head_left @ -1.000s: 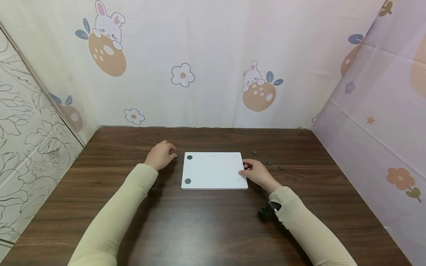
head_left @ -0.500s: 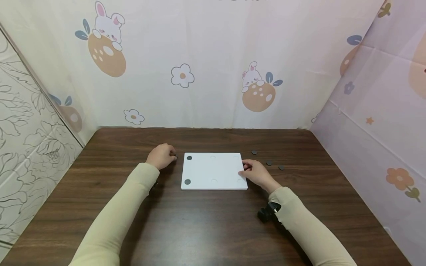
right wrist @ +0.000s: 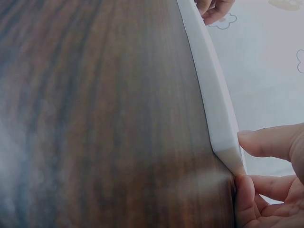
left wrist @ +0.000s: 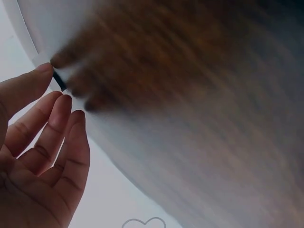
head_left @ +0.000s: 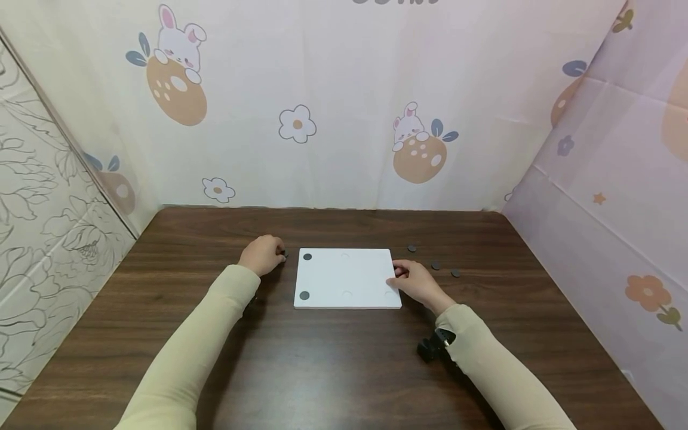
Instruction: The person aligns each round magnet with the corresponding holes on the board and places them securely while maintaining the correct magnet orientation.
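A white rectangular board (head_left: 348,278) lies flat on the table. Dark round discs sit at its two left corners, one far disc (head_left: 307,257) and one near disc (head_left: 304,295). Faint circles mark other spots on its top. Just left of the board, my left hand (head_left: 262,255) pinches a small dark disc (left wrist: 60,80) between thumb and fingertips, seen edge-on in the left wrist view. My right hand (head_left: 418,283) holds the board's right edge, thumb on top and fingers against the side, as the right wrist view shows.
Three loose dark discs lie right of the board: a far one (head_left: 411,248), a middle one (head_left: 435,266) and a right one (head_left: 455,273). The brown wooden table (head_left: 344,370) ends at a patterned curtain (head_left: 344,161) behind.
The fingers of my left hand have closed on the small dark disc, and the hand has shifted slightly nearer. My right hand and the board stay in place.
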The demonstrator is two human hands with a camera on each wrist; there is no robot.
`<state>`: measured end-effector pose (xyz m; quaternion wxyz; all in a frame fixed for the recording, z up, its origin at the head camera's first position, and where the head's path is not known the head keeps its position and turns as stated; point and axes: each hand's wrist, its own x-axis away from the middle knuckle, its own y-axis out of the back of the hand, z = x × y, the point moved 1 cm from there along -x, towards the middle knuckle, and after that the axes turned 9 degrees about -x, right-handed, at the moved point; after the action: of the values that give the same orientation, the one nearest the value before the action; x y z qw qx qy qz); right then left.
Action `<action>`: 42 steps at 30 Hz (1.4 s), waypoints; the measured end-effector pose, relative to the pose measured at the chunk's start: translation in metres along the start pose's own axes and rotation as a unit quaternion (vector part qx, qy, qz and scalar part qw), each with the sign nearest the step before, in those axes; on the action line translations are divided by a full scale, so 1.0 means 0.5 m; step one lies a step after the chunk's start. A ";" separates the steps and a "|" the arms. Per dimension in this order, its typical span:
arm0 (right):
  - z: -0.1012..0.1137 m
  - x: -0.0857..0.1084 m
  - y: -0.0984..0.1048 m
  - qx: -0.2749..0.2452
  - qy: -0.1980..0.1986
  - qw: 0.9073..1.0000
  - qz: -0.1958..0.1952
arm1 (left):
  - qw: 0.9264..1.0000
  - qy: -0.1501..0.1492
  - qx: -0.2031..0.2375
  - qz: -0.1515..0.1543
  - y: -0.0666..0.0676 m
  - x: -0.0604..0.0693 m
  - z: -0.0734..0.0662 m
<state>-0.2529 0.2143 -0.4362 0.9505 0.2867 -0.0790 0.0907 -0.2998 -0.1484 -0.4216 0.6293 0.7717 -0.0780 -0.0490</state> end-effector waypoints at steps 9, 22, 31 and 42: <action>-0.003 0.001 -0.002 0.001 0.001 1.000 -0.002 | 1.000 0.001 -0.012 -0.001 -0.006 -0.005 0.000; -0.003 0.000 -0.002 -0.003 0.005 1.000 0.001 | 1.000 -0.009 -0.020 -0.018 -0.006 0.001 -0.005; -0.004 -0.001 -0.001 0.005 0.005 1.000 -0.003 | 0.999 -0.029 -0.015 -0.019 -0.007 0.007 -0.009; -0.003 -0.001 0.001 0.005 0.008 1.000 -0.002 | 0.999 -0.029 0.009 -0.024 0.000 0.005 -0.021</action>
<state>-0.2532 0.2156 -0.4374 0.9499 0.2905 -0.0699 0.0911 -0.2954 -0.1389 -0.4192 0.6183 0.7774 -0.0779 -0.0853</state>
